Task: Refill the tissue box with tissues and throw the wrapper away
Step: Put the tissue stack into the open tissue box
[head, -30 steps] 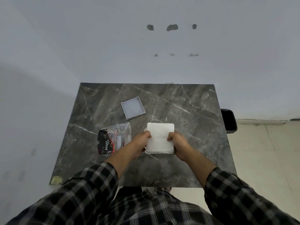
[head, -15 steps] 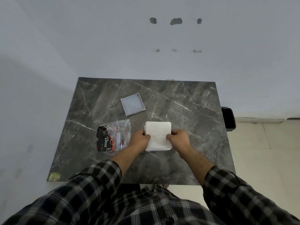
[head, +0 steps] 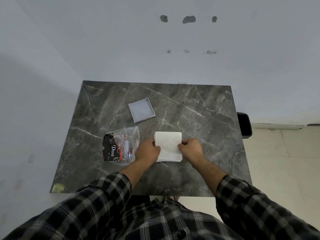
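Note:
A white stack of tissues (head: pixel 168 142) rests on the dark marble table (head: pixel 207 135) in front of me. My left hand (head: pixel 147 150) grips its left edge and my right hand (head: pixel 190 147) pinches its right edge. The emptied plastic wrapper (head: pixel 119 146), black and red with clear film, lies flat just left of my left hand. A shallow grey square tissue box tray (head: pixel 142 112) sits open farther back on the table, apart from the stack.
A black bin (head: pixel 244 125) stands on the floor past the table's right edge. White walls close off the back and left sides. A small yellowish tape patch (head: pixel 58 187) marks the table's near left corner.
Both hands stay on the tissue stack. The fingers have shifted slightly along its sides, and the stack sits flatter on the table.

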